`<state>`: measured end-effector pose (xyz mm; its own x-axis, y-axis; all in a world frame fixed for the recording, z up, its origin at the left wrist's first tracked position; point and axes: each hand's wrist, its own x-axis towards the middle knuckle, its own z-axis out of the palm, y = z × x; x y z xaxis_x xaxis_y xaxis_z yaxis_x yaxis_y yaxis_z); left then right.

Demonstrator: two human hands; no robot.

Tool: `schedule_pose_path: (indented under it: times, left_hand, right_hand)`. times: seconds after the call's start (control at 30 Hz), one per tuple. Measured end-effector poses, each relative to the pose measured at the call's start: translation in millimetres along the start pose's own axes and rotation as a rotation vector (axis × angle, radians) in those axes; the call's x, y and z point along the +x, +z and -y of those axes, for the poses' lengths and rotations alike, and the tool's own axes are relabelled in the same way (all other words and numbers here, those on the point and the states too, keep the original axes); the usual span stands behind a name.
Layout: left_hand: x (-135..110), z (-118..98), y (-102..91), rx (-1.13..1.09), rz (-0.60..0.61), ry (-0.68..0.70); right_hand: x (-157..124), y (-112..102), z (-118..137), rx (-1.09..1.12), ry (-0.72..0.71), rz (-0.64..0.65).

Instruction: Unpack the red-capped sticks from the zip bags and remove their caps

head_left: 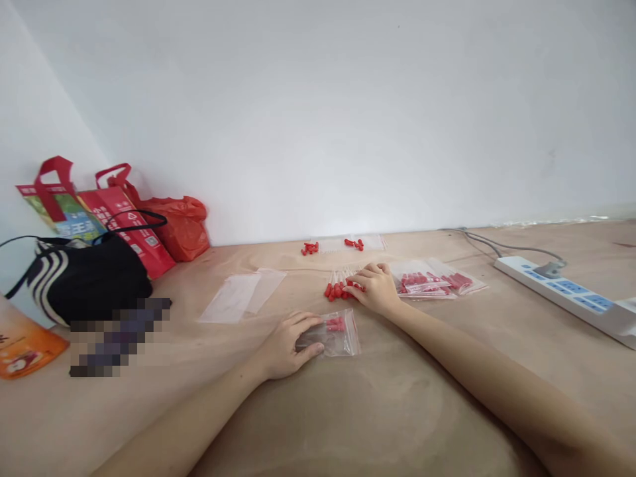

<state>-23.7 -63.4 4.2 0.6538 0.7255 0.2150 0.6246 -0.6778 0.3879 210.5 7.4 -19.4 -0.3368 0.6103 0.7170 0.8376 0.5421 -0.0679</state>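
Note:
My left hand (pixel 288 341) lies on the wooden table (pixel 348 411), fingers holding the open end of a small clear zip bag (pixel 340 331) with a few red-tipped pieces inside. My right hand (pixel 375 286) reaches farther out, fingers curled on a loose row of red-tipped white sticks (pixel 338 286). Just right of that hand lies a pile of filled clear bags (pixel 432 281) with red pieces.
Empty clear bags (pixel 241 295) lie left of centre. More red pieces (pixel 311 248) sit near the wall. A white power strip (pixel 566 295) with its cable is at the right. A black striped bag (pixel 84 275), red shopping bags (pixel 124 212) and an orange pack (pixel 24 344) stand at the left.

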Motion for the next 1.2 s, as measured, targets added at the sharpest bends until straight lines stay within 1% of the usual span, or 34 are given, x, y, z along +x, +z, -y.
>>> schedule_pose_path:
  times: [0.1, 0.23, 0.3, 0.37, 0.43, 0.47, 0.63, 0.7, 0.77, 0.9, 0.97, 1.03, 1.2]
  left_hand:
    - [0.0, -0.3, -0.2, 0.007, 0.003, 0.003]
    - [0.0, -0.7, -0.2, 0.020, 0.008, -0.003]
    - [0.0, -0.9, 0.0, 0.019, 0.007, -0.004]
    - [-0.2, -1.1, 0.2, 0.014, 0.005, -0.009]
    - [-0.9, -1.1, 0.4, 0.005, 0.006, -0.021]
    - [-1.3, -1.0, 0.5, 0.000, 0.009, -0.033]
    - [-3.8, 2.2, 1.2, -0.005, 0.079, -0.086]
    - [-4.7, 4.1, 1.7, 0.005, 0.104, -0.093]
    - [-5.5, 5.5, 2.2, 0.013, 0.118, -0.097]
    - [-6.4, 5.6, 2.5, 0.012, 0.119, -0.092]
    - [-6.4, 4.8, 2.2, 0.009, 0.122, -0.094]
    - [-6.3, 4.1, 1.7, 0.009, 0.132, -0.098]
    - [-6.2, 3.0, 0.6, -0.004, 0.132, -0.084]
  right_hand:
    - [-5.2, -8.0, -1.8, 0.066, 0.006, 0.010]
    - [-18.0, -22.9, 2.0, 0.221, 0.068, 0.029]
    - [-25.9, -29.4, 8.5, 0.331, 0.033, 0.095]
    - [-32.1, -33.6, 17.2, 0.401, -0.039, 0.183]
    - [-35.1, -34.5, 26.5, 0.402, -0.075, 0.248]
    - [-35.4, -33.8, 30.8, 0.388, -0.070, 0.271]
    - [-30.6, -26.5, 43.3, 0.356, 0.050, 0.372]
    - [-29.5, -25.2, 44.4, 0.365, 0.104, 0.381]
    - [-29.3, -25.7, 44.2, 0.388, 0.125, 0.363]
    - [-29.6, -28.6, 43.5, 0.465, 0.065, 0.363]
    - [-29.2, -29.3, 43.9, 0.472, 0.080, 0.377]
    - [-28.0, -30.1, 44.6, 0.448, 0.092, 0.398]
    - [-21.2, -38.2, 46.3, 0.358, 0.039, 0.464]
